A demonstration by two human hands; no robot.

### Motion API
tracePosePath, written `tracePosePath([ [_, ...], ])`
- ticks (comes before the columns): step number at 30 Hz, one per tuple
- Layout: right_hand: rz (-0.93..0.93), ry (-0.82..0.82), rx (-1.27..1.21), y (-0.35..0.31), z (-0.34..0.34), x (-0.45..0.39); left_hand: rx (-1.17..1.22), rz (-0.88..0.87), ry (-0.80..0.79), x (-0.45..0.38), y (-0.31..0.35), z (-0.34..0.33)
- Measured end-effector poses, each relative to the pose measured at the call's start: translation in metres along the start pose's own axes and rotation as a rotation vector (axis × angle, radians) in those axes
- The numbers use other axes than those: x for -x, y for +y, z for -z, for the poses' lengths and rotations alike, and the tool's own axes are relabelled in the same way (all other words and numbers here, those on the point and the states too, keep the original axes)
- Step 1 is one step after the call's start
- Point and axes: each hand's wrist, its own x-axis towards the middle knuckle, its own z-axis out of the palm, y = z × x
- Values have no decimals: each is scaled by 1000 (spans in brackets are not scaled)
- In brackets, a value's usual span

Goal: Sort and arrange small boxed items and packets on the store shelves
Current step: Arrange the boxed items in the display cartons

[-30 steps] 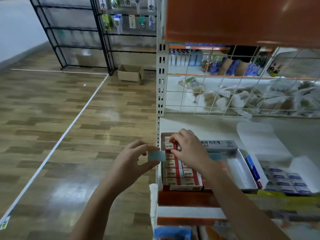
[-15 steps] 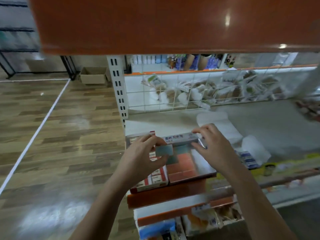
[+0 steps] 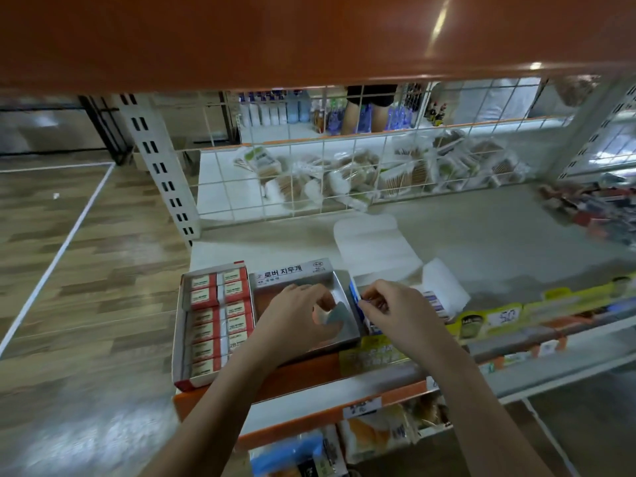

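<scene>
On the shelf front stand three display boxes side by side. The left red-and-white box (image 3: 192, 325) is packed with several small red-labelled packets. The middle grey box (image 3: 309, 275) with Korean print is mostly bare inside; my left hand (image 3: 296, 321) is lowered into it and pinches a small blue-grey packet (image 3: 335, 315). My right hand (image 3: 395, 311) reaches into the white-and-blue box (image 3: 354, 294) to the right, fingers curled on a small blue-edged item (image 3: 364, 304) that is mostly hidden.
An orange shelf (image 3: 309, 36) overhangs close above. A wire grid (image 3: 344, 173) backs the shelf (image 3: 481, 242), with bagged goods behind it. White open flaps (image 3: 371, 246) lie behind the boxes. Mixed packets (image 3: 592, 208) sit far right. Wooden floor (image 3: 69, 270) lies left.
My left hand carried the blue-grey packet from left of the boxes down into the grey box. My right hand left the grey box's edge and moved into the white-and-blue box. The view shifted right.
</scene>
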Motion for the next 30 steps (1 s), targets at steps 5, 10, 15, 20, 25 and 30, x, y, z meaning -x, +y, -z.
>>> tracePosePath([
  [5,27,-36,-40,4,0,-2,-5,31,-73,-4,5,-2],
  [10,33,-64,-69,5,5,-5,-107,6,-145,-10,4,1],
  [15,29,-85,-82,6,7,-6,-214,-6,-218,-19,4,-3],
  [20,16,-85,-104,5,7,-6,-273,-11,-226,-26,2,-12],
  [25,-6,-106,-126,3,7,-3,-319,-66,-218,-30,0,-12],
  [30,0,-34,0,-1,14,-7,-243,-121,-136,-37,-5,7],
])
